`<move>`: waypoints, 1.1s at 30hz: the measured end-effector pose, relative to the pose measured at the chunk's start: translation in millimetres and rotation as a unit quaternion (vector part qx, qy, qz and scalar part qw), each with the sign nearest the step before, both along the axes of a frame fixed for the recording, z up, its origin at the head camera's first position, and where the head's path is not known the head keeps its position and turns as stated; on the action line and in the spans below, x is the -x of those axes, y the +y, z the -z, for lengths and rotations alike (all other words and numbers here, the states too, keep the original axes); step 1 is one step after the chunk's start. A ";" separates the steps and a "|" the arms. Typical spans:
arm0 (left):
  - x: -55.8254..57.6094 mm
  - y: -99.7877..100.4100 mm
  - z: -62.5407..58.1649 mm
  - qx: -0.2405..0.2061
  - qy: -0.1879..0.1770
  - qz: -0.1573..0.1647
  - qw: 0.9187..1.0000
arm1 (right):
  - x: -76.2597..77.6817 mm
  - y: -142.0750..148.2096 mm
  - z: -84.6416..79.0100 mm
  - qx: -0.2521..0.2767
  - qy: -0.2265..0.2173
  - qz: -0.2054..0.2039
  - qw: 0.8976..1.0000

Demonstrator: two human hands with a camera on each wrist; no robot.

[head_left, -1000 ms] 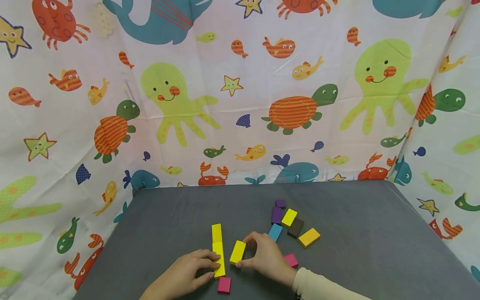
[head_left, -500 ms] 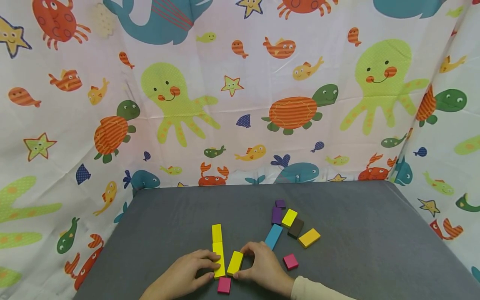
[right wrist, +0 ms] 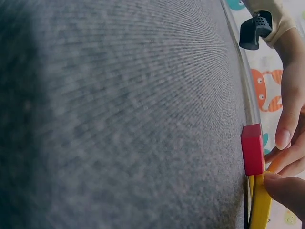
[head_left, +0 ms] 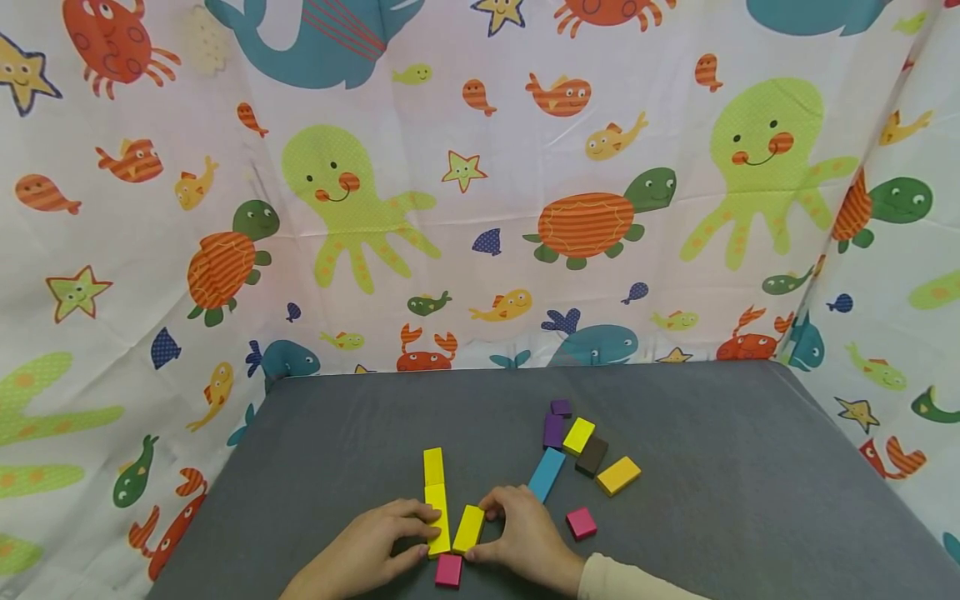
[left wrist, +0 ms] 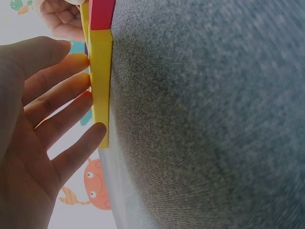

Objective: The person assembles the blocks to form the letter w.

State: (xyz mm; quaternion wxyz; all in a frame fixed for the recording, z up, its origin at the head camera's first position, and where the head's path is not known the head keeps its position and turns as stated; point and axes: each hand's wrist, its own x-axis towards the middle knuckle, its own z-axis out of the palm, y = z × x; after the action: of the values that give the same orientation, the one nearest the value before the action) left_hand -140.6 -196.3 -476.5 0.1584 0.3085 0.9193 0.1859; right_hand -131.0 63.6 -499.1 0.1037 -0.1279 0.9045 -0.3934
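Left hand (head_left: pixel 382 540), fingers spread, touches the yellow row (head_left: pixel 436 497) at lower centre, while the right hand (head_left: pixel 531 535) pinches a slanted yellow block (head_left: pixel 468 528) just beside it. Squaring that block gently before pressing inward should keep the row straight.

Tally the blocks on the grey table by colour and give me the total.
Yellow blocks: 4
Amber block: 1
Purple blocks: 2
Dark brown block: 1
Blue block: 1
Pink blocks: 2
Total: 11 as seen; the left hand partly covers one of the yellow, so a seam hidden there can't be ruled out.
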 end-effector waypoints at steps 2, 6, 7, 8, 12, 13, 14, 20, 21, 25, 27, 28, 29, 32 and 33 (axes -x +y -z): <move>0.2 0.0 0.5 0.000 0.000 0.000 1.000 | -0.3 -0.5 0.1 -0.002 0.002 0.000 1.000; 0.6 0.0 1.4 -0.002 0.001 -0.001 1.000 | -0.9 -1.4 -0.2 -0.005 0.005 0.000 1.000; 0.6 0.0 1.5 -0.002 0.000 -0.001 1.000 | -0.9 -1.5 -0.3 -0.005 0.005 0.000 1.000; 0.6 -0.2 1.6 -0.003 0.001 -0.001 1.000 | -1.0 -1.7 -0.4 -0.006 0.006 -0.001 1.000; 0.4 -0.8 1.1 -0.007 0.006 0.003 1.000 | -1.4 -2.4 -0.3 -0.015 0.009 -0.003 1.000; 0.4 -0.9 1.1 -0.008 0.009 0.004 1.000 | -1.4 -2.6 -0.2 -0.018 0.011 -0.004 1.000; 0.5 -1.0 1.0 -0.009 0.012 0.006 1.000 | -1.5 -2.7 0.0 -0.022 0.014 -0.005 1.000; 0.6 -0.7 1.3 -0.008 0.020 0.007 1.000 | -1.8 -3.3 0.7 -0.039 0.030 -0.014 0.999; 0.4 -0.6 1.0 -0.007 0.019 0.005 1.000 | -1.8 -3.4 0.7 -0.040 0.032 -0.015 0.999; -0.3 -0.3 0.5 -0.007 0.015 0.002 1.000 | -2.1 -4.0 0.7 -0.049 0.039 -0.019 0.998; -0.8 -0.2 0.1 -0.005 0.013 0.000 1.000 | -2.0 -4.4 1.0 -0.054 0.042 -0.020 0.997; -0.9 -0.2 0.2 -0.005 0.013 0.000 1.000 | -1.9 -4.5 1.1 -0.057 0.043 -0.020 0.997; -0.9 -0.3 0.6 -0.005 0.013 0.000 1.000 | -1.9 -4.6 1.3 -0.058 0.044 -0.021 0.997; -1.0 -0.8 1.2 -0.006 0.015 0.000 1.000 | -1.4 -4.8 1.7 -0.063 0.048 -0.023 0.997; -0.8 -1.0 1.6 -0.006 0.016 0.000 1.000 | -1.3 -4.8 1.9 -0.065 0.048 -0.023 0.996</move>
State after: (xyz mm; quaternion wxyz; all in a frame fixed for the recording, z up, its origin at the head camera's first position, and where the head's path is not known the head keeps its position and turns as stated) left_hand -139.7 -197.4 -478.1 0.1414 0.3127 0.9205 0.1868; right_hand -129.7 58.7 -501.1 0.0769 -0.1606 0.9288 -0.3249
